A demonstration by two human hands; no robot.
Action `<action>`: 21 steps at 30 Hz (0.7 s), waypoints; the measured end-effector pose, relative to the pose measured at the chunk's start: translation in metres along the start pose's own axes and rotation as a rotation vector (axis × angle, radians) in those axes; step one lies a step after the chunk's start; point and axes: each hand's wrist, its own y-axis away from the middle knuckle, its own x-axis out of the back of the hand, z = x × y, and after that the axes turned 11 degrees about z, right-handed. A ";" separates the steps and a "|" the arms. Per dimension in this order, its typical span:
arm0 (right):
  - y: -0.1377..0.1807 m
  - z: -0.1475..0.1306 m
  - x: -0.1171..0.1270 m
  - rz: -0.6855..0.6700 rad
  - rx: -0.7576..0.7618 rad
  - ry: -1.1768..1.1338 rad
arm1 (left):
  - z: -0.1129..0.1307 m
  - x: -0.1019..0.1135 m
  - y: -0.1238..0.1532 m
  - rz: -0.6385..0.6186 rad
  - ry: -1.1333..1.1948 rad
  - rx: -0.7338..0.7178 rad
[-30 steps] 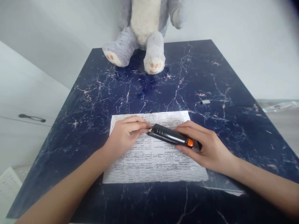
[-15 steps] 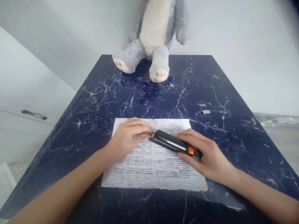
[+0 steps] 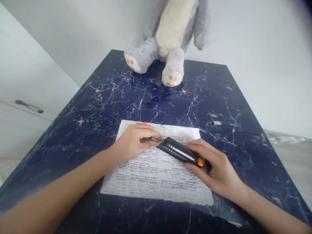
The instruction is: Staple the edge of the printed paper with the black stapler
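Note:
A black stapler (image 3: pixel 182 152) with an orange end lies slantwise above a printed sheet of paper (image 3: pixel 158 182). My right hand (image 3: pixel 216 165) grips its orange end, thumb on the near side and fingers on the far side. At the opposite end, my left hand (image 3: pixel 136 141) pinches a thin dark and metallic piece (image 3: pixel 146 139) that joins the stapler near a small silver part. The fingers of my left hand partly hide this piece. Beneath both hands, the paper rests flat on the dark blue marbled table (image 3: pixel 156 110).
A grey and cream plush toy (image 3: pixel 170 35) sits at the table's far edge, against the wall. A small pale scrap (image 3: pixel 216 123) lies right of the paper. White drawers with a black handle (image 3: pixel 29 106) stand to the left. Clear plastic packaging (image 3: pixel 286 139) lies beyond the right edge.
The camera view has tilted slightly, so the table and toy appear shifted. More of the thin piece shows between my left fingers. Both hands keep their hold.

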 end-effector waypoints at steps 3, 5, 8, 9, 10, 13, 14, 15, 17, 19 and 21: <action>0.001 0.000 0.000 0.000 0.006 -0.005 | 0.000 0.001 -0.001 0.020 0.053 -0.040; 0.001 0.000 0.000 0.004 0.010 -0.006 | 0.000 0.000 -0.001 0.035 0.056 -0.056; 0.001 0.001 0.000 0.014 0.017 -0.008 | -0.001 0.000 -0.002 0.027 0.042 -0.051; 0.001 0.001 -0.001 0.014 0.017 -0.009 | -0.002 0.000 -0.002 0.020 0.044 -0.052; 0.001 0.002 -0.001 0.014 0.019 -0.010 | -0.003 0.000 -0.002 0.014 0.049 -0.058; 0.002 0.002 0.000 0.009 0.020 -0.012 | -0.004 0.002 -0.002 0.002 0.045 -0.083; 0.002 0.001 0.000 0.005 0.018 -0.012 | -0.004 0.004 -0.002 -0.001 0.037 -0.087; 0.002 0.001 0.000 0.001 0.014 -0.012 | -0.005 0.006 -0.002 -0.004 0.026 -0.082; 0.003 0.000 0.001 -0.002 -0.004 -0.018 | -0.007 0.010 -0.001 -0.018 0.019 -0.047; 0.002 0.001 0.002 0.019 -0.024 -0.029 | -0.011 0.015 -0.001 -0.055 0.034 0.005; 0.001 0.003 0.003 0.060 -0.043 -0.040 | -0.015 0.021 -0.002 -0.111 0.048 0.028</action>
